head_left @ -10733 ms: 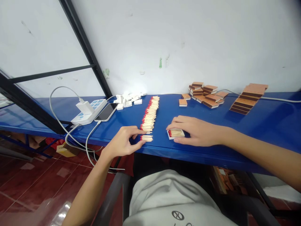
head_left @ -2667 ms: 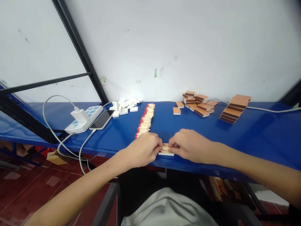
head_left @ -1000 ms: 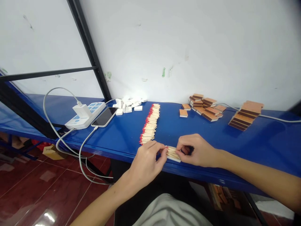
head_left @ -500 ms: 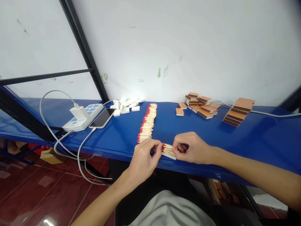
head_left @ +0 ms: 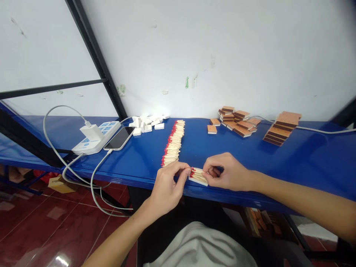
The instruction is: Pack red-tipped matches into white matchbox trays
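- A small white tray (head_left: pixel 198 182) filled with red-headed matches (head_left: pixel 197 174) sits near the front edge of the blue desk (head_left: pixel 139 159), between the two hands, red heads to the left.
- Left hand (head_left: pixel 169 185): thumb and forefinger tips come together at the tray's left end, by the red heads; I cannot tell whether that grip is closed on anything.
- Right hand (head_left: pixel 227 171): its grip is clamped on the tray's right end, where the fingertips hide the corner and the plain match ends.
- A long row of loose matches (head_left: pixel 174 142) runs back across the desk, just beyond the left hand, red heads leftward.
- Brown-and-orange matchboxes (head_left: pixel 241 129) lie heaped near the wall, with a leaning stack (head_left: pixel 282 128) to their right.
- White pieces (head_left: pixel 148 128) lie piled behind the phone (head_left: pixel 119 138), which lies beside a power strip (head_left: pixel 107 129).
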Available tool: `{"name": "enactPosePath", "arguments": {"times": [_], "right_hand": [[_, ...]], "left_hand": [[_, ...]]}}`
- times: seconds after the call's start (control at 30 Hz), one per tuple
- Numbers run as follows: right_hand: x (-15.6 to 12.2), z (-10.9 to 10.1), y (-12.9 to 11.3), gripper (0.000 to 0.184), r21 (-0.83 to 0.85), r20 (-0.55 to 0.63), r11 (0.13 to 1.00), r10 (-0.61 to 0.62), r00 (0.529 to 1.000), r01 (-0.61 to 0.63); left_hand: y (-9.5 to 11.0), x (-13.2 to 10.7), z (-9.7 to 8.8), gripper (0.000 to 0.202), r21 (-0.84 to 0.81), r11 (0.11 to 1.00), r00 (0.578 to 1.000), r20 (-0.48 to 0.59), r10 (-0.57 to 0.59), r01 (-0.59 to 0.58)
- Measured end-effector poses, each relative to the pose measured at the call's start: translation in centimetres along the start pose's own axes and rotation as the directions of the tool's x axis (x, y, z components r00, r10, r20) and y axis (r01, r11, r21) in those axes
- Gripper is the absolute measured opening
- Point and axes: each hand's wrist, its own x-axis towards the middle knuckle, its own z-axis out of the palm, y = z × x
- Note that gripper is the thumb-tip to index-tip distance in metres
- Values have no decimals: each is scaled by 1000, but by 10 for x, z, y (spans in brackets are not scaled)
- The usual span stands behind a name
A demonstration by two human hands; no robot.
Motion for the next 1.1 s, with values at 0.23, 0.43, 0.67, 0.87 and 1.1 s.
{"name": "enactPosePath", "arguments": {"times": [0.23,0.43,0.67,0.87,1.1], "right_hand": [[-1,0,1,10,9,5,1000,-17,1000,17],[-2,-3,-1,11,-56,30,995,-76,997,78],[0,-4,-1,13,-206,53,974,-84,995,94],[0,-3,-1,13,-241,75,967,-61,995,77],[-1,-6,-1,7,-221,59,974,-28,998,40]], "left_hand": [[-1,2,-2,17,-20,1000,1000,-1,-15,15],[3,0,-10,17,40,997,996,-47,70,-68],[5,-1,-33,20,162,954,967,16,254,-253],[-16,1,-23,25,280,911,953,106,285,-304],[-23,-3,-13,11,453,752,870,130,475,-478]]}}
